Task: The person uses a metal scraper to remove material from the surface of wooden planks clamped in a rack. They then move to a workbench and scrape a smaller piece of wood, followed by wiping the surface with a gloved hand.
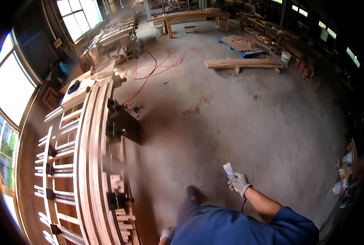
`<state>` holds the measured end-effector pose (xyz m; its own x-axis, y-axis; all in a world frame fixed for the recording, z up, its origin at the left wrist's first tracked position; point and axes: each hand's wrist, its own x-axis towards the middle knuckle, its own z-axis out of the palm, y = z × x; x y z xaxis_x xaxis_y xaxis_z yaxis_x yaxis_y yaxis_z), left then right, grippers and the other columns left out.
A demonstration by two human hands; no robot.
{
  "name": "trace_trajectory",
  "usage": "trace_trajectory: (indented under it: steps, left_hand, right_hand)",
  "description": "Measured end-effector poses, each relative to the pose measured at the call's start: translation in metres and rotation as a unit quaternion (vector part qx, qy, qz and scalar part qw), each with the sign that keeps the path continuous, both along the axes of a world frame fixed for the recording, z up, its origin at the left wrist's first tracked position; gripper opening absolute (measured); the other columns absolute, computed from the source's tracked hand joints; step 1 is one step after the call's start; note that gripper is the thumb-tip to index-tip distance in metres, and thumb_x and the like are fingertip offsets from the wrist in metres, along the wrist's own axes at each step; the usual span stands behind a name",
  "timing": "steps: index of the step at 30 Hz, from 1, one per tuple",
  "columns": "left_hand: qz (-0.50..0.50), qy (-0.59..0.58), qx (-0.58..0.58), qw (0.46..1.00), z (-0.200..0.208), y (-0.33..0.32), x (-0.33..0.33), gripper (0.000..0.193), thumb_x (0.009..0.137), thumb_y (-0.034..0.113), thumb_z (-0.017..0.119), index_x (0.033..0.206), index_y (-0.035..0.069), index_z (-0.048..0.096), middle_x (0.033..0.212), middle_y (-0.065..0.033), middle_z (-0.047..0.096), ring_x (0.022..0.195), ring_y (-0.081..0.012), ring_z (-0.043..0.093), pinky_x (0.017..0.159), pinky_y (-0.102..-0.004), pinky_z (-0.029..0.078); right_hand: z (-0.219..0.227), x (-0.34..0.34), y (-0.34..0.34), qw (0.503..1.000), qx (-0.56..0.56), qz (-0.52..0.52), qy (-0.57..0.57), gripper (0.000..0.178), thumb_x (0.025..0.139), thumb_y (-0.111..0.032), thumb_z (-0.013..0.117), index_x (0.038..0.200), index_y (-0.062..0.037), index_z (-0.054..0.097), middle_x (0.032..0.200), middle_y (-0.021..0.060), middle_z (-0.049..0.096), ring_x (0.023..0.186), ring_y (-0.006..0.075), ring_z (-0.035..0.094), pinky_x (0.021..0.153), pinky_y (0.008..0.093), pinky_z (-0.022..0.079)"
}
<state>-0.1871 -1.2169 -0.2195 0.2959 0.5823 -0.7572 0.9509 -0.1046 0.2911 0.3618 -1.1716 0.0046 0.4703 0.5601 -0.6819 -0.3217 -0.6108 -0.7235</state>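
Observation:
In my gloved right hand (pixel 240 183) is a scraper (pixel 227 168), held out over the concrete floor. Its flat, pale blade points away from me, and my fingers are wrapped round its handle. My left hand (pixel 168 232), also gloved, hangs low at the bottom edge beside my body. Its fingers are mostly hidden, so I cannot make out whether it holds anything. To my left, long wooden boards (pixel 93 163) lie side by side on a clamp rack with metal bars (pixel 65 171). A dark clamp block (pixel 117 201) sits against their near side.
Short wood pieces (pixel 126 224) are stacked under the boards. Red hoses (pixel 155 71) loop over the floor ahead. Farther off are a stack of planks (pixel 243 63), a blue pallet (pixel 247 52), a bucket (pixel 285 57) and a long wooden table (pixel 194 17). Containers (pixel 340 187) stand at the right.

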Motion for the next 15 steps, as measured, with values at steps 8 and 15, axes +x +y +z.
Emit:
trace_trajectory:
  steps: [8,15]
  left_hand:
    - [0.235,-0.262,0.097,0.931,-0.018,0.361,0.100,0.027,0.099,0.016,0.059,0.116,0.012,0.079,0.109,-0.0148,0.080,0.093,-0.0299,0.077,0.082,-0.0394,0.060]
    - [0.261,-0.226,0.059,0.937,0.010,0.493,0.193,0.019,0.092,0.018,0.070,0.109,0.016,0.077,0.103,-0.0068,0.079,0.092,-0.0314,0.076,0.078,-0.0442,0.060]
  right_hand:
    - [-0.080,0.105,-0.025,0.946,-0.293,0.121,-0.072,0.035,0.110,-0.032,0.063,0.113,0.0013,0.072,0.084,0.0132,0.073,0.062,0.0299,0.070,0.056,0.0426,0.056]
    - [-0.127,0.119,-0.020,0.916,-0.355,-0.108,0.150,0.050,0.111,-0.044,0.062,0.115,0.0052,0.060,0.083,0.0157,0.060,0.067,0.0278,0.057,0.065,0.0452,0.053]
